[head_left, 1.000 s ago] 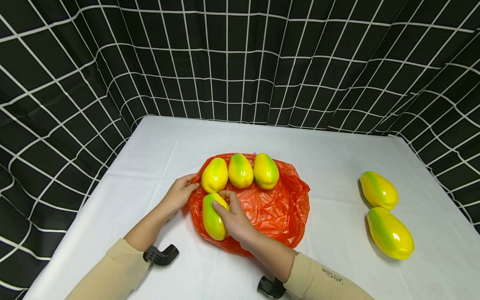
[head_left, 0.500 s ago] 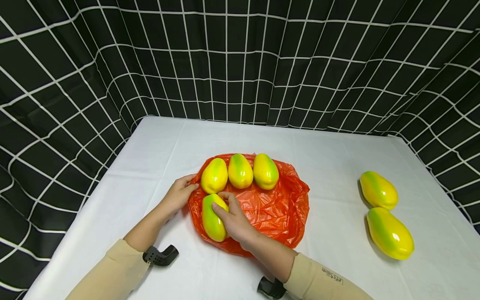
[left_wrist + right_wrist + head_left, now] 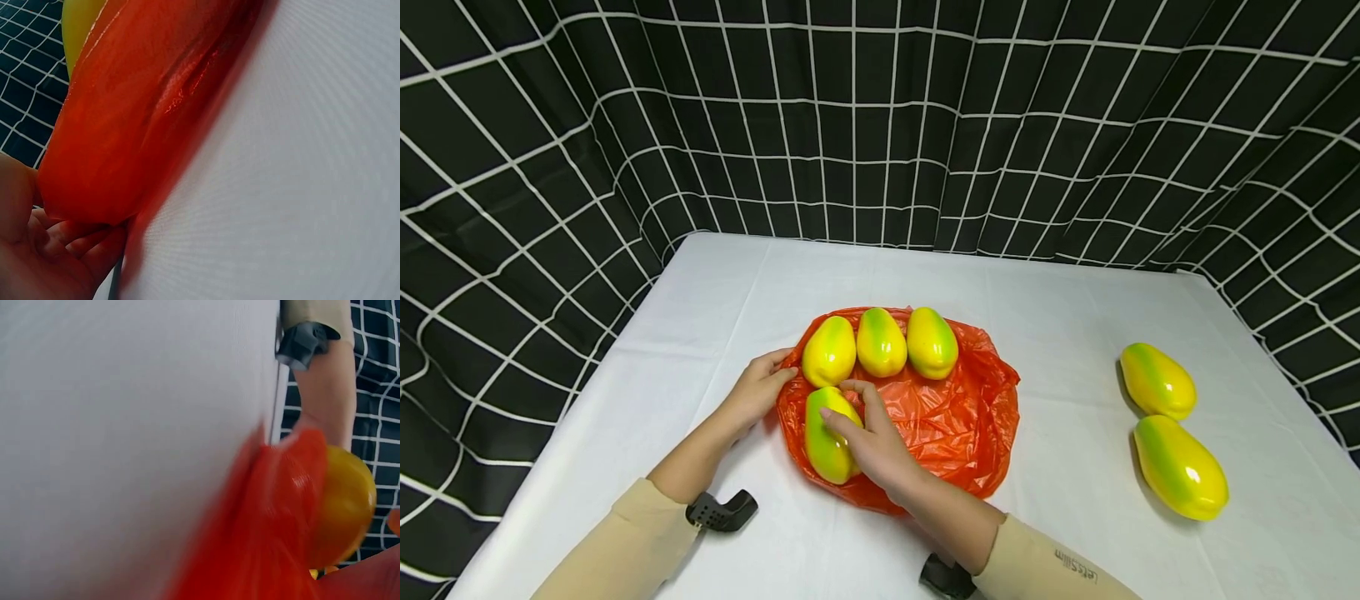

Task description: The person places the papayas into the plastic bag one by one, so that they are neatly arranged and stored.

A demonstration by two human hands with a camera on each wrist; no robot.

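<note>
A red plastic bag [image 3: 925, 425] lies spread wide on the table, its rim standing up around several glossy yellow-green papayas. Three of these, among them the left one [image 3: 829, 352], line its far side. My left hand [image 3: 758, 390] pinches the bag's left rim; in the left wrist view its fingers bend beneath the red film [image 3: 119, 144]. Over the near-left papaya [image 3: 831, 437] is my right hand [image 3: 876, 442], its thumb above the fruit and its forefinger by the fruit's far end. In the right wrist view, the thumb stands apart from a papaya [image 3: 344, 506].
Two more papayas, a farther one [image 3: 1159, 382] and a nearer one [image 3: 1182, 468], lie on the white tablecloth [image 3: 1075, 325] at the right. A black curtain [image 3: 895, 125] with white grid lines surrounds the table's back and sides.
My right hand has shifted slightly right and loosened around the near-left papaya, baring more of the fruit's right side. The left hand and the bag stay put.
</note>
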